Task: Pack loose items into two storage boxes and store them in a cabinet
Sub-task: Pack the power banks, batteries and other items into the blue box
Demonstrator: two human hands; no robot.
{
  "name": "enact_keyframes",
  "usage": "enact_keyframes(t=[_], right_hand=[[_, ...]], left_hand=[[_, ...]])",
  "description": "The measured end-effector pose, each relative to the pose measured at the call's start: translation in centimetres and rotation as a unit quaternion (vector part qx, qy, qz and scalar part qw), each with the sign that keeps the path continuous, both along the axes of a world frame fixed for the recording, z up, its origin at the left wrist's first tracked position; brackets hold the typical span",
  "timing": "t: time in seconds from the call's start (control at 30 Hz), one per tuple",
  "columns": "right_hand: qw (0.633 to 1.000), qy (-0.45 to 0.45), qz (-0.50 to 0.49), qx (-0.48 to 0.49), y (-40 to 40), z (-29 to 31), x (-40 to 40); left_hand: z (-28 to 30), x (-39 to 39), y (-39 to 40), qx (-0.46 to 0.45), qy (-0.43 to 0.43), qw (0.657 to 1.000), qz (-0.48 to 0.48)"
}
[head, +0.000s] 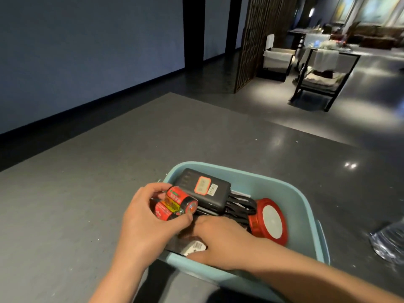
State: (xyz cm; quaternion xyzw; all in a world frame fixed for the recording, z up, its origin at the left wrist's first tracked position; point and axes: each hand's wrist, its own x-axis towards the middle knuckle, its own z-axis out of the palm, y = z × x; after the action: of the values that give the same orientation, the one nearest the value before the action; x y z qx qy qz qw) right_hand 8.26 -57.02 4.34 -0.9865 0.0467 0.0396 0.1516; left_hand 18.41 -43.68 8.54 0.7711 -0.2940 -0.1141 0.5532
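Packing stage, mid-way by the look of it: one light blue storage box [282,184] sits on the grey counter [87,193] directly under both hands and already holds several items. Left hand [144,226] is closed around a pack of red batteries [175,204], held over the box's left edge, not yet released. Right hand [220,243] reaches down into the box just right of the left hand, palm down, fingers pressed on a dark flat item with a white barcode label [194,247]; can't tell if it grips or only pushes. Beyond the hands: black power bank [203,189] with stickers, black cables [238,204] beside it, and a red round light [270,221] to the right of the right hand. Likely left: drop batteries, fill second box, store both. Second box and cabinet not in view. Clear plastic thing [389,243] at far right is cut off, unidentifiable. Box's near wall is cut off by the arms; bottom contents are hidden under the hands.
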Motion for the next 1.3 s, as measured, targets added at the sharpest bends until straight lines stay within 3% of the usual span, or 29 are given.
enact_keyframes(t=[0.1, 0.2, 0.37, 0.5, 0.6, 0.77, 0.9, 1.03, 1.13, 1.3], right_hand=[[0.995, 0.015, -0.013, 0.101, -0.2, 0.4, -0.8], [0.975, -0.040, -0.056, 0.209, -1.2, 1.9, -3.0], [0.881, -0.124, -0.197, 0.411, -2.5, 3.4, -6.7], [0.846, -0.125, -0.210, 0.474, -2.4, 3.7, -7.9], [0.838, -0.149, -0.255, 0.459, -2.3, 3.4, -8.4], [0.798, -0.103, -0.302, 0.511, -2.4, 2.7, -8.7], [0.861, -0.078, -0.339, 0.371, -2.6, 2.1, -8.9], [0.920, 0.013, -0.326, 0.215, -2.2, 2.3, -8.4], [0.938, 0.068, -0.303, 0.152, -1.9, 2.2, -7.3], [0.944, 0.097, -0.280, 0.146, -2.0, 1.4, -5.8]], left_hand=[[0.2, -0.2, 0.1, -0.003, 0.000, 1.000, -0.013], [0.3, -0.7, 0.2, 0.009, -0.013, 0.999, -0.033], [0.8, -2.8, -1.1, 0.039, -0.049, 0.992, -0.112], [0.6, -4.4, -2.8, 0.078, -0.110, 0.977, -0.164], [0.4, -5.4, -3.4, 0.087, -0.137, 0.964, -0.212], [0.1, -6.2, -3.7, 0.115, -0.146, 0.949, -0.254], [-0.5, -3.8, -1.8, 0.069, -0.102, 0.984, -0.131], [-1.0, -2.4, -0.7, 0.039, -0.069, 0.996, -0.039], [-1.1, -3.2, -0.9, 0.082, -0.089, 0.991, -0.055], [-0.7, -3.9, -1.2, 0.144, -0.134, 0.980, -0.029]])
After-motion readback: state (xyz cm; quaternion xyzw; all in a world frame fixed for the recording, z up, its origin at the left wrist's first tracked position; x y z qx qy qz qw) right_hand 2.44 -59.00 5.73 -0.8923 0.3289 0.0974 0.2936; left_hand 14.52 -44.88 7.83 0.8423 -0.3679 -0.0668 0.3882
